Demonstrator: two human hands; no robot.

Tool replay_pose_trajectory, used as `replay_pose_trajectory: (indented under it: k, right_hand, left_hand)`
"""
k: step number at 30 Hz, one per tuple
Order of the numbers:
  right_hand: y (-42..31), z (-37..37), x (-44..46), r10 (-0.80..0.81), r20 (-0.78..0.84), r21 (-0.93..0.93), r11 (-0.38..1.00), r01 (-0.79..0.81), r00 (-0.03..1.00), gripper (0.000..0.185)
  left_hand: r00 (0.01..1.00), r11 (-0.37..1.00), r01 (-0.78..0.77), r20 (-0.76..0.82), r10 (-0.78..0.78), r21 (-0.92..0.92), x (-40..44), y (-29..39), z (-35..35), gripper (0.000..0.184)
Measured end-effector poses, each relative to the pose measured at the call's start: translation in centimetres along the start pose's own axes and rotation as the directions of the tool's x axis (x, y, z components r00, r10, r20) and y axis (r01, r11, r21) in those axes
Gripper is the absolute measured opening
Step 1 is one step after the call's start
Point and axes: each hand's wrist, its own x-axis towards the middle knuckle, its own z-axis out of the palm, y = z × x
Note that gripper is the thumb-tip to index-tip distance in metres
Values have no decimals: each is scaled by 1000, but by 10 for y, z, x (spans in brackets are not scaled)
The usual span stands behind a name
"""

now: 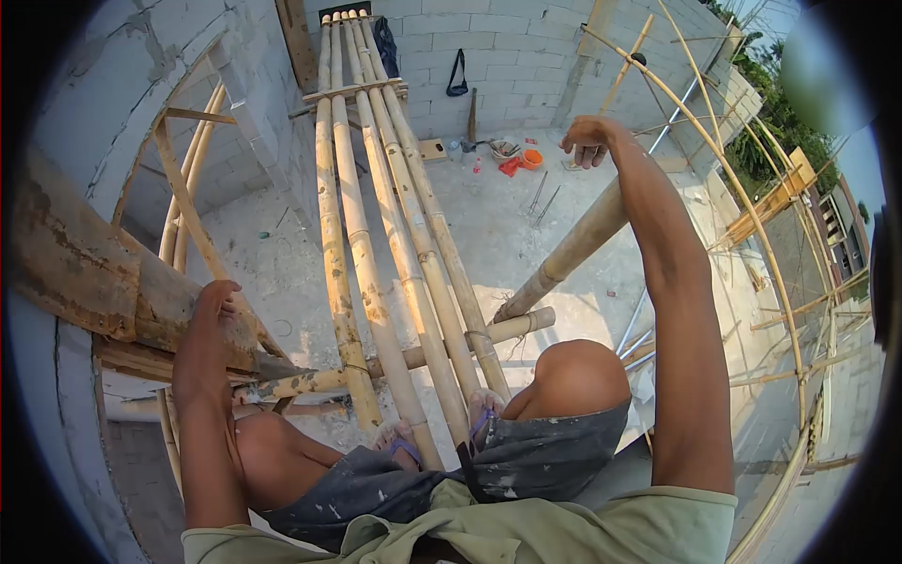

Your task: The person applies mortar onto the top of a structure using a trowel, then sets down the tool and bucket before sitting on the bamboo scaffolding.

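I squat on a walkway of several bamboo poles [376,273], my feet in purple flip-flops on them. My left hand [223,299] rests at the edge of a stained wooden board [80,254] on the left, its fingers loosely bent and partly hidden, gripping nothing that I can see. Out to the right, my right hand [588,141] hangs from a bent wrist with fingers loosely curled and nothing visible in them. Just below it, a thick bamboo post [573,240] slants up behind my right forearm, which hides its upper end.
A bamboo crossbar [512,326] passes under the walkway. Far below, on the concrete floor [451,226], lie an orange bucket [532,159], a red bag [510,167] and tools. A black bag [457,75] hangs on the block wall [507,56]. Bamboo scaffolding [772,254] curves along the right.
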Motion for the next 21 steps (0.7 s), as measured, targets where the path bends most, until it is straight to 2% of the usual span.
replay_pose_trajectory:
  k: [1, 3, 7, 10, 13, 15, 21]
  right_hand:
    - [0, 1, -8, -39, -8, 10, 999, 39, 999, 47]
    - [1, 3, -10, -41, -32, 19, 999, 41, 999, 45]
    - [-5, 4, -25, -54, -29, -20, 998, 54, 998, 43]
    - [-5, 2, -27, 16, -44, -40, 999, -18, 999, 42]
    - [0, 2, -14, -4, -20, -80, 997, 3, 1000, 41]
    - [-3, 3, -19, 26, -29, -33, 999, -27, 999, 41]
    - [-3, 2, -34, -29, -8, -12, 1000, 28, 1000, 57]
  left_hand:
    - [996, 995, -83, -40, 81, -53, -69, 30, 7, 34]
    - [984, 979, -169, -71, 161, -118, -127, 50, 9, 32]
    - [959, 947, -268, 46, 280, -177, -108, 30, 10, 28]
    - [966, 957, -259, -20, 259, -133, -108, 31, 14, 27]
    - [972, 949, -221, 24, 232, -227, -113, 32, 16, 27]
    - [974, 957, -215, 31, 225, -197, -109, 30, 14, 28]
    - [984, 970, -172, 20, 178, -174, -102, 23, 14, 29]
